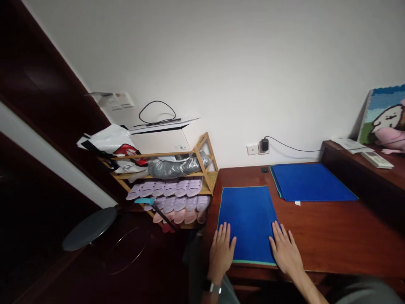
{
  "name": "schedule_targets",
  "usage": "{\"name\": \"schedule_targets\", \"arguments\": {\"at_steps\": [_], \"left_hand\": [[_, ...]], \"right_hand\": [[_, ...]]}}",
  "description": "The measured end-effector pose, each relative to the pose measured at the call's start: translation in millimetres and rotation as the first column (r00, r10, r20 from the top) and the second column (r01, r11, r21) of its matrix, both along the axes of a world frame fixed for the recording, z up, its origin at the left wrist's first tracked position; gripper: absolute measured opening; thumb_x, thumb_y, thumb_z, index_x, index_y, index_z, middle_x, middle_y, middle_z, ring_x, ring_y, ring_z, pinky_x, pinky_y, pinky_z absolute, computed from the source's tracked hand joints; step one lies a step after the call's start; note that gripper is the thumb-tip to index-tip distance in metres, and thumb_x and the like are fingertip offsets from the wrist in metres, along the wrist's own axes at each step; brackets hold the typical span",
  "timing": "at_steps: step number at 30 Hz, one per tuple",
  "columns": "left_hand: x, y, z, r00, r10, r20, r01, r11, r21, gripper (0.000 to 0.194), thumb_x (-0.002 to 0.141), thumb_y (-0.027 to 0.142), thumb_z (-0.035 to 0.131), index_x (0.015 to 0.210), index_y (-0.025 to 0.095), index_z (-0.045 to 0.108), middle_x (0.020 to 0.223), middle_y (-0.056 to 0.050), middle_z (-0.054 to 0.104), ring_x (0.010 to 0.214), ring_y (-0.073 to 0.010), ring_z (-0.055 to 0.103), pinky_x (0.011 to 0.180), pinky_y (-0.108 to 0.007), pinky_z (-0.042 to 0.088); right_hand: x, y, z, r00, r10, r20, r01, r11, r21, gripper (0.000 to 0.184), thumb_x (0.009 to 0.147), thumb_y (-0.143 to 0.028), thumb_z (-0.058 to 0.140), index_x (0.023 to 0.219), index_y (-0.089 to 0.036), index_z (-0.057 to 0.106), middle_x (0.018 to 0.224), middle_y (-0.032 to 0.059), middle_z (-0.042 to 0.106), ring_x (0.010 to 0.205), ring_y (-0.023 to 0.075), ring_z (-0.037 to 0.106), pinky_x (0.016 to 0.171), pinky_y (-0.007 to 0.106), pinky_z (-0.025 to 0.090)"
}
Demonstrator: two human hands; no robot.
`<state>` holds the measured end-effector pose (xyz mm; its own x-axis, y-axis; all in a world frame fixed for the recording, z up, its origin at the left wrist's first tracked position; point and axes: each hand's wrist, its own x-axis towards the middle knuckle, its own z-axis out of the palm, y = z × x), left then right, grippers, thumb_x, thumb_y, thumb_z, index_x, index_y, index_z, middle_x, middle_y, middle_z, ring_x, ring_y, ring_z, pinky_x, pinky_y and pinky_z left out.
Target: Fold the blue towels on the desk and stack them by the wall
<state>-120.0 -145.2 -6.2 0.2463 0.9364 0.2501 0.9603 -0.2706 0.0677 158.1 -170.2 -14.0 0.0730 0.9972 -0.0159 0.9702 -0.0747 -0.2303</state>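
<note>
A blue cloth (248,219) with a green edge lies flat on the brown wooden desk (329,236). My left hand (221,250) rests flat across its left edge, fingers extended and thumb apart. On the opposite edge lies my right hand (286,248), also flat with the fingers stretched out, partly on the cloth and partly on the desk. Neither hand grasps anything. Farther back to the right is a stack of similar blue cloths (313,181), with a small white tag (298,203) at its front edge.
Left of the desk stands a wooden rack (207,177) with several lilac slippers (171,188) and a white box (161,139). A round stool (90,228) is farther left. The raised shelf at right holds a remote control (376,159). A black charger (265,145) is plugged into the wall.
</note>
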Motion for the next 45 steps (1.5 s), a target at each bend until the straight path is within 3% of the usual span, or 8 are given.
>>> {"name": "schedule_targets", "arguments": {"at_steps": [7, 13, 22, 32, 35, 38, 42, 45], "left_hand": [[-35.6, -9.3, -11.6, 0.999, 0.025, 0.02, -0.028, 0.992, 0.126, 0.056, 0.109, 0.035, 0.034, 0.163, 0.018, 0.029, 0.161, -0.012, 0.045, 0.149, -0.0246, 0.043, 0.119, -0.047, 0.043], [-26.6, -14.2, 5.7, 0.998, -0.004, 0.068, -0.007, 0.987, 0.161, 0.054, 0.109, 0.031, 0.035, 0.162, 0.022, 0.032, 0.16, -0.011, 0.047, 0.148, -0.0258, 0.044, 0.118, -0.051, 0.044], [92.0, 38.1, 52.3, 0.964, -0.222, 0.149, 0.216, 0.975, 0.05, 0.054, 0.11, 0.038, 0.031, 0.16, 0.018, 0.036, 0.164, -0.01, 0.04, 0.152, -0.0234, 0.036, 0.124, -0.047, 0.038], [176.8, 164.0, 34.4, 0.96, -0.22, 0.176, 0.246, 0.958, -0.144, 0.066, 0.109, 0.046, 0.012, 0.16, 0.012, 0.036, 0.166, -0.009, 0.036, 0.156, -0.0199, 0.026, 0.13, -0.042, 0.022], [162.2, 191.3, 21.4, 0.963, -0.212, 0.165, 0.241, 0.952, -0.188, 0.067, 0.109, 0.048, 0.01, 0.16, 0.015, 0.038, 0.165, -0.007, 0.039, 0.156, -0.0197, 0.028, 0.129, -0.043, 0.021], [113.5, 206.1, 16.2, 0.985, -0.138, 0.108, 0.154, 0.975, -0.162, 0.063, 0.109, 0.047, 0.016, 0.16, 0.018, 0.038, 0.166, -0.008, 0.036, 0.156, -0.0222, 0.027, 0.129, -0.047, 0.021], [24.2, 212.1, 29.4, 0.997, 0.074, 0.015, -0.071, 0.987, -0.143, 0.057, 0.107, 0.036, 0.027, 0.159, 0.015, 0.04, 0.165, -0.012, 0.038, 0.154, -0.0263, 0.033, 0.126, -0.05, 0.028], [-3.6, 187.9, 45.4, 0.993, 0.118, 0.018, -0.118, 0.993, -0.029, 0.055, 0.104, 0.027, 0.032, 0.153, 0.008, 0.046, 0.161, -0.018, 0.044, 0.151, -0.0291, 0.038, 0.123, -0.051, 0.034]], "right_hand": [[1.3, -2.9, -3.3, 0.999, 0.005, -0.033, -0.004, 1.0, 0.011, 0.07, 0.103, -0.05, 0.02, 0.163, -0.015, 0.028, 0.169, 0.003, 0.028, 0.159, 0.0259, 0.018, 0.129, 0.049, 0.013], [16.9, 35.7, 6.5, 0.996, 0.021, -0.086, -0.012, 0.995, 0.094, 0.069, 0.104, -0.049, 0.014, 0.162, -0.016, 0.033, 0.167, 0.0046, 0.035, 0.157, 0.0249, 0.025, 0.129, 0.048, 0.018], [19.8, 193.7, 36.9, 0.999, 0.044, -0.019, -0.044, 0.999, 0.025, 0.067, 0.105, -0.04, 0.016, 0.163, -0.009, 0.026, 0.171, 0.0071, 0.024, 0.159, 0.0236, 0.017, 0.128, 0.041, 0.017], [31.1, 215.9, -6.8, 0.989, 0.091, 0.118, -0.092, 0.996, 0.0, 0.066, 0.101, -0.029, 0.02, 0.164, -0.013, 0.024, 0.172, 0.0049, 0.019, 0.16, 0.0235, 0.013, 0.128, 0.043, 0.013], [29.2, 218.5, -7.7, 0.993, 0.047, 0.104, -0.047, 0.999, -0.003, 0.067, 0.103, -0.036, 0.014, 0.165, -0.011, 0.021, 0.172, 0.006, 0.021, 0.159, 0.023, 0.015, 0.129, 0.043, 0.012], [26.6, 219.6, -4.2, 0.998, 0.018, 0.056, -0.018, 1.0, -0.007, 0.069, 0.104, -0.041, 0.012, 0.165, -0.011, 0.019, 0.172, 0.0061, 0.021, 0.159, 0.0221, 0.015, 0.129, 0.042, 0.01], [25.5, 218.9, 0.2, 0.999, 0.011, 0.042, -0.01, 1.0, -0.025, 0.068, 0.104, -0.042, 0.012, 0.165, -0.012, 0.017, 0.172, 0.0051, 0.02, 0.16, 0.021, 0.013, 0.129, 0.041, 0.008], [24.6, 217.9, 3.4, 0.999, 0.001, 0.046, 0.001, 0.999, -0.034, 0.068, 0.104, -0.042, 0.012, 0.165, -0.012, 0.017, 0.173, 0.0045, 0.019, 0.16, 0.0206, 0.012, 0.129, 0.041, 0.008]]}}
